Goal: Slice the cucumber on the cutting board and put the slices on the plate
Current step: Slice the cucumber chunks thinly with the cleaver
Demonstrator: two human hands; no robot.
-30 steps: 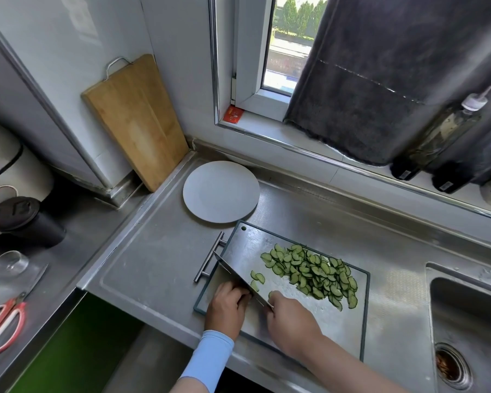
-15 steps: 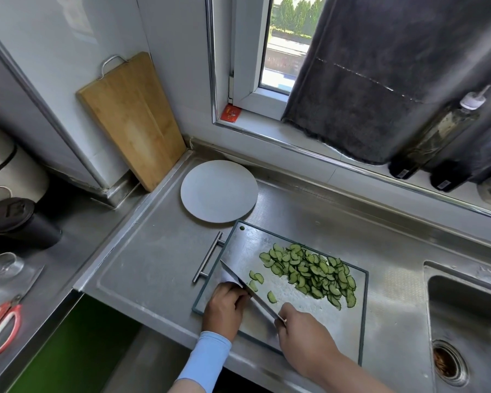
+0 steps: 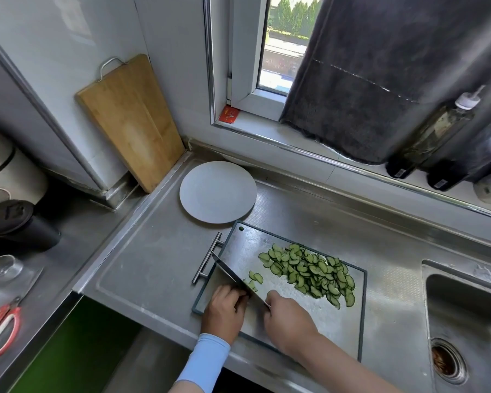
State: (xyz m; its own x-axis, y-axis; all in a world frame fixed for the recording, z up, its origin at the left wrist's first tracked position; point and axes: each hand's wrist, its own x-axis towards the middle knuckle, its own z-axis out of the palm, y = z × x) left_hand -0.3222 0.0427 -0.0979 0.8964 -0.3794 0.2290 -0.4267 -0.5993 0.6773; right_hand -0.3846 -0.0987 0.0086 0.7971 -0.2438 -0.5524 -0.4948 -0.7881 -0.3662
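A steel cutting board point(image 3: 238, 245) with a dark rim lies on the counter. A heap of thin green cucumber slices point(image 3: 309, 270) covers its right half, and a few loose slices point(image 3: 256, 277) lie beside the knife blade point(image 3: 227, 269). My right hand point(image 3: 289, 321) grips the knife handle, with the blade standing edge-down across the board's left part. My left hand point(image 3: 224, 310) is curled against the blade's left face, over the cucumber end, which fingers and blade hide. The white plate point(image 3: 218, 192) sits bare just beyond the board.
A wooden board point(image 3: 131, 120) leans in the corner behind the plate. The sink point(image 3: 465, 321) lies to the right. Dark bottles point(image 3: 428, 143) stand on the sill. A black cup point(image 3: 20, 225), a glass point(image 3: 3, 268) and red scissors point(image 3: 0, 327) are on the left counter.
The knife drew back toward me half a second ago, leaving a fresh slice, and now stands against my left fingers again. My left hand stayed put.
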